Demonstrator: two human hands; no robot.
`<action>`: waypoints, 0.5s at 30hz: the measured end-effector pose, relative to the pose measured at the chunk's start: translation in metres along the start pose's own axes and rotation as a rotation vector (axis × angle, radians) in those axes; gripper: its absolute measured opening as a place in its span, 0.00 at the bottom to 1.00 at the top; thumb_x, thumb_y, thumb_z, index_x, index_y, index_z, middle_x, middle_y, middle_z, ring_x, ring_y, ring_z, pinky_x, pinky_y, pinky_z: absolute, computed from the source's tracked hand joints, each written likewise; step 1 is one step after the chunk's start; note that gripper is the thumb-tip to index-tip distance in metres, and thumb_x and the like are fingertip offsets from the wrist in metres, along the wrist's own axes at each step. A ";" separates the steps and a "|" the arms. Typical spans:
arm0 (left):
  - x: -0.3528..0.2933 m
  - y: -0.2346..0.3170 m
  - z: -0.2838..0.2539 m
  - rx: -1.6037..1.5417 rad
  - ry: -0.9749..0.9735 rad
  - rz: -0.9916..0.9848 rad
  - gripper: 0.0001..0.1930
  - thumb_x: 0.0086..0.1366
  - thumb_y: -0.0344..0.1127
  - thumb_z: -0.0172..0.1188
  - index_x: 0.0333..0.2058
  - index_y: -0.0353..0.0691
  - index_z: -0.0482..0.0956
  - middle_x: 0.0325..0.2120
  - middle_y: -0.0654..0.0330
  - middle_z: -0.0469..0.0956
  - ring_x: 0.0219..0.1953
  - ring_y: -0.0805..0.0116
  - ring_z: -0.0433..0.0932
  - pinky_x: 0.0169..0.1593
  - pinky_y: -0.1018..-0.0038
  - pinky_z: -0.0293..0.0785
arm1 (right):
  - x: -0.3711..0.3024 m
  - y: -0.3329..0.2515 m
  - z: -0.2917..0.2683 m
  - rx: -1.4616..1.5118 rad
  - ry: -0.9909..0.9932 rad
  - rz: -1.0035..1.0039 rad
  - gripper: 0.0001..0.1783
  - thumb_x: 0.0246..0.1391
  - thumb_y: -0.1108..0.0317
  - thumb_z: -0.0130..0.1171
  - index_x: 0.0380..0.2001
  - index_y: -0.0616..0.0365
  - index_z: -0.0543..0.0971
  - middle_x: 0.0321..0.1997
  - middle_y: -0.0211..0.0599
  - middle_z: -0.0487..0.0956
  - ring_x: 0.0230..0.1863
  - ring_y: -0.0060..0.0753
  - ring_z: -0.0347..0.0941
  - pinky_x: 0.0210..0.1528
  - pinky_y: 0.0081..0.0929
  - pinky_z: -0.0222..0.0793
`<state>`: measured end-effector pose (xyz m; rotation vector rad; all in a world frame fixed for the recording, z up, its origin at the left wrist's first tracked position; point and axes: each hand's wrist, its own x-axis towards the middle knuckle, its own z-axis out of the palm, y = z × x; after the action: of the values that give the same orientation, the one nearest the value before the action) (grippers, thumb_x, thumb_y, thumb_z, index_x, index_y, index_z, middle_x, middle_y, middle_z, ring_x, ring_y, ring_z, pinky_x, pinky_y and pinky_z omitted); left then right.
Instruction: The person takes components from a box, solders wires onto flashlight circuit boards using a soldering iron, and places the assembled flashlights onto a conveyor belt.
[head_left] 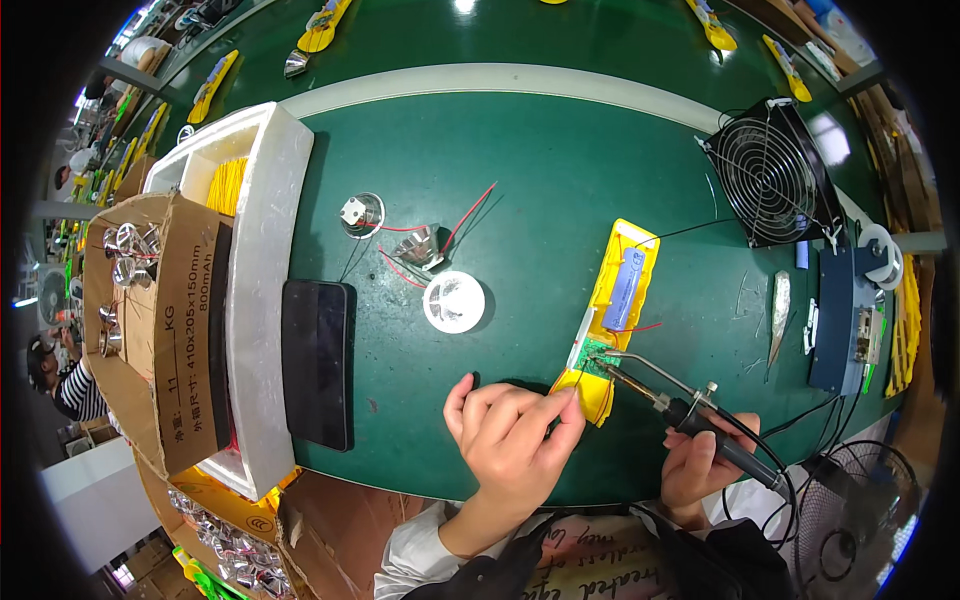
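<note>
The bench (540, 150) runs out of view; at left, a cardboard box (195, 340) bears black print. Right of centre lies a yellow casing (599, 305), its near end partly hidden. The right hand (695, 470) closes round a soldering iron (735, 455) — some fingers out of sight. The left hand (510, 440) pinches its fingertips together at the casing's near end — what they hold is hard to make out. The iron's tip blurs into a green circuit board (597, 353).

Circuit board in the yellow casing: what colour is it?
The circuit board is green, best seen in the head view.
</note>
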<state>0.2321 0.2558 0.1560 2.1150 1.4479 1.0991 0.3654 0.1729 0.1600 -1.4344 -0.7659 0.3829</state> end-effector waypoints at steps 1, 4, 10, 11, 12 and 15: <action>0.000 0.001 -0.001 -0.002 -0.008 -0.002 0.08 0.36 0.27 0.64 0.19 0.45 0.77 0.14 0.70 0.65 0.24 0.72 0.67 0.46 0.62 0.60 | 0.000 -0.001 0.000 -0.001 -0.013 0.011 0.17 0.47 0.64 0.52 0.31 0.64 0.59 0.20 0.43 0.68 0.14 0.25 0.66 0.16 0.18 0.65; 0.000 0.000 0.000 -0.003 -0.017 -0.007 0.08 0.36 0.27 0.64 0.19 0.45 0.77 0.15 0.70 0.66 0.24 0.72 0.67 0.46 0.62 0.60 | 0.001 0.000 0.000 0.002 -0.023 0.016 0.18 0.47 0.63 0.52 0.30 0.64 0.58 0.17 0.42 0.68 0.14 0.25 0.66 0.16 0.18 0.65; -0.003 -0.002 -0.001 -0.007 -0.030 -0.014 0.07 0.37 0.30 0.64 0.20 0.49 0.78 0.15 0.73 0.67 0.24 0.75 0.67 0.47 0.65 0.57 | -0.002 0.000 0.000 -0.006 -0.001 0.031 0.20 0.45 0.61 0.55 0.29 0.64 0.59 0.15 0.41 0.67 0.13 0.25 0.66 0.15 0.17 0.64; -0.003 -0.002 -0.001 -0.007 -0.033 -0.014 0.07 0.37 0.30 0.64 0.20 0.49 0.78 0.15 0.73 0.67 0.24 0.75 0.67 0.47 0.65 0.57 | -0.003 0.000 0.000 -0.007 0.000 0.033 0.20 0.45 0.61 0.55 0.29 0.64 0.59 0.15 0.41 0.67 0.13 0.25 0.66 0.15 0.17 0.64; -0.003 -0.002 -0.001 -0.006 -0.033 -0.013 0.07 0.37 0.30 0.64 0.20 0.49 0.78 0.15 0.73 0.67 0.24 0.75 0.67 0.47 0.64 0.57 | -0.002 0.000 0.000 -0.009 0.004 0.031 0.20 0.45 0.61 0.55 0.29 0.64 0.59 0.15 0.41 0.67 0.13 0.25 0.67 0.15 0.16 0.64; -0.001 -0.001 -0.001 -0.005 -0.033 -0.009 0.08 0.37 0.30 0.64 0.20 0.49 0.78 0.15 0.73 0.67 0.24 0.75 0.67 0.47 0.64 0.57 | -0.001 -0.002 0.001 -0.006 0.008 0.037 0.21 0.44 0.60 0.56 0.28 0.64 0.59 0.15 0.41 0.67 0.13 0.25 0.67 0.15 0.16 0.64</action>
<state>0.2308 0.2548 0.1552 2.1115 1.4373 1.0588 0.3638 0.1725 0.1617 -1.4564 -0.7355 0.4028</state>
